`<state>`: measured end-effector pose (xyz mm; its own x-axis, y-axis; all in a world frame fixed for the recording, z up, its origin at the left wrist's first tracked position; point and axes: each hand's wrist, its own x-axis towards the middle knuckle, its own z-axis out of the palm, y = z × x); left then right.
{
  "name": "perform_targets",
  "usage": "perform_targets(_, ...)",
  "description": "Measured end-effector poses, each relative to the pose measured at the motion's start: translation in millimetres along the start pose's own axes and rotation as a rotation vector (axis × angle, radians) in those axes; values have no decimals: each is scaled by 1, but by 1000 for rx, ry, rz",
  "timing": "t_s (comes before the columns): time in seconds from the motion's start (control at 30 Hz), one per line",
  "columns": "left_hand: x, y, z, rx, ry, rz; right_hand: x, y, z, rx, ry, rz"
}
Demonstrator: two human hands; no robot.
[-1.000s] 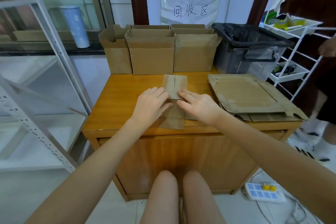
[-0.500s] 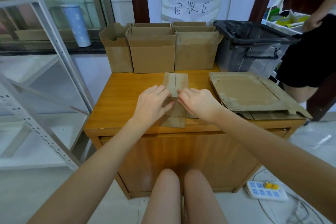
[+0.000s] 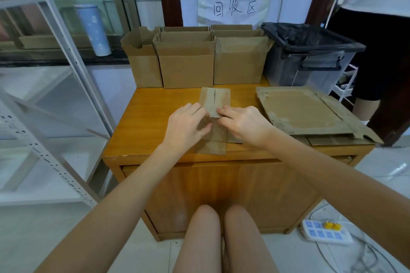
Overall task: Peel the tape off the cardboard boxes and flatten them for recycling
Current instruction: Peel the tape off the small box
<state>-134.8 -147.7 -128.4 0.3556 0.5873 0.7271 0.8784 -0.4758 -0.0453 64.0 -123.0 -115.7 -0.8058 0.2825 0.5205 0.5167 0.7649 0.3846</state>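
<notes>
A small flattened cardboard box [image 3: 215,98] lies lengthwise on the wooden cabinet top [image 3: 150,117], with a slit between its far flaps. My left hand [image 3: 188,125] rests on the box's left side with fairly straight fingers pressing it down. My right hand [image 3: 243,124] meets it from the right. Its index finger and thumb pinch a thin grey strip of tape [image 3: 214,115] at the box's middle. The hands hide the middle of the box; its near end [image 3: 213,148] reaches the cabinet's front edge.
Three open cardboard boxes [image 3: 186,66] stand along the back edge. A stack of flattened cardboard [image 3: 304,113] lies at the right, behind it a bin with a black bag [image 3: 310,55]. A person [image 3: 377,51] stands at the far right. White shelving [image 3: 55,95] is on the left, and a power strip [image 3: 324,231] lies on the floor.
My hands stay on the small box with only slight finger movement. The person at the right has stepped closer to the bin and cabinet.
</notes>
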Motion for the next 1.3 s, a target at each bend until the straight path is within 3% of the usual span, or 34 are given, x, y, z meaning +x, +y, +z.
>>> perform_targets(0.3, -1, 7, -2, 112, 8, 17, 9, -17, 5, 75, 53, 306)
perform_targets(0.53, -2, 0, 0, 26, 36, 40, 10, -22, -7, 243, -4, 537)
perform_targets(0.77, 7, -5, -7, -46, -35, 27, 12, -18, -16, 251, 4, 530)
perform_targets(0.9, 17, -6, -15, -52, -83, 29, 22, -12, -21, 177, -170, 539)
perform_targets(1.0, 18, -6, -16, -57, -94, 47, 29, -13, -18, 149, -180, 530)
perform_targets(1.3, 22, -7, -24, 90, -206, 319, 30, -11, -21, 151, -230, 450)
